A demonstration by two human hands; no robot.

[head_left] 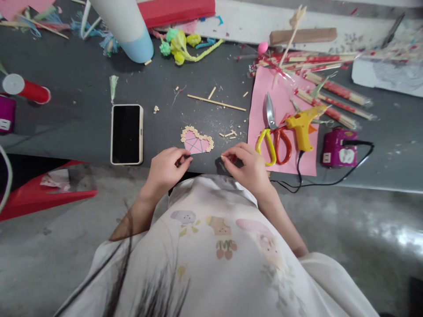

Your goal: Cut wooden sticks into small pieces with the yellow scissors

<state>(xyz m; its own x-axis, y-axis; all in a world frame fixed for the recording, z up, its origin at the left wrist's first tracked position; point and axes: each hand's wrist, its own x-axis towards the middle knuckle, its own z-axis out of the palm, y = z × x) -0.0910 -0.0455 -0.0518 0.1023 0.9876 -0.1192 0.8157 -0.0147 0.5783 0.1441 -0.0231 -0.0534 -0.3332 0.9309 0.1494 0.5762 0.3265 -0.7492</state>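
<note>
A pink paper heart lies near the table's front edge, with short pieces of wooden stick along its upper border and dark lines drawn across it. At its lower tip, my left hand is closed, thumb and fingertips pinching the paper there. My right hand, to the right of the heart and apart from it, pinches a tiny pale piece of wooden stick between thumb and finger. Several cut stick pieces are scattered just beyond that hand. Farther back lies a longer wooden stick.
Scissors and a yellow glue gun rest on pink paper at right. Its black cable runs by a purple box. A phone lies left. Behind are a white-and-blue bottle, yellow yarn and wrapped chopsticks.
</note>
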